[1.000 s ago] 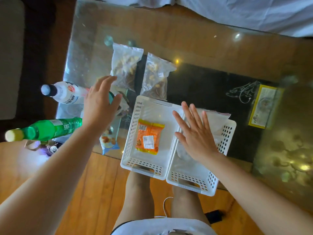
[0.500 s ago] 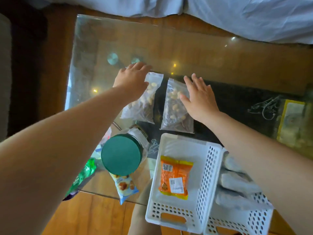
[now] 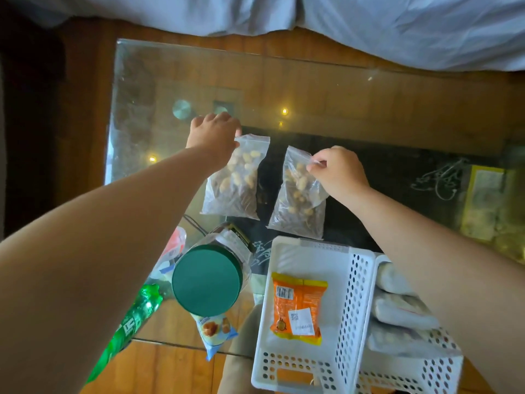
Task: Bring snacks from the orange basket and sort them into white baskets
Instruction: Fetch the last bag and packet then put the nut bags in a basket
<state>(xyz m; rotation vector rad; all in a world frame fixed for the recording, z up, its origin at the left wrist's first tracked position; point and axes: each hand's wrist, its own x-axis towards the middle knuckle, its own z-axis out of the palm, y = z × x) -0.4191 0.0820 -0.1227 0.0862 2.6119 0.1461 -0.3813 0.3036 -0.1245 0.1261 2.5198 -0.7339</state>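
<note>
Pinching the far top corners of two nut bags (image 3: 237, 177) (image 3: 298, 194) on the counter (image 3: 341, 95), left hand (image 3: 213, 135) and right hand (image 3: 338, 169) leave sorting barely begun, since the white baskets (image 3: 352, 302) hold few snacks.

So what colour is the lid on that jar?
Dark green lid, clearest in the head view.

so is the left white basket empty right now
No, an orange snack packet lies flat on the floor of the left white basket.
</note>
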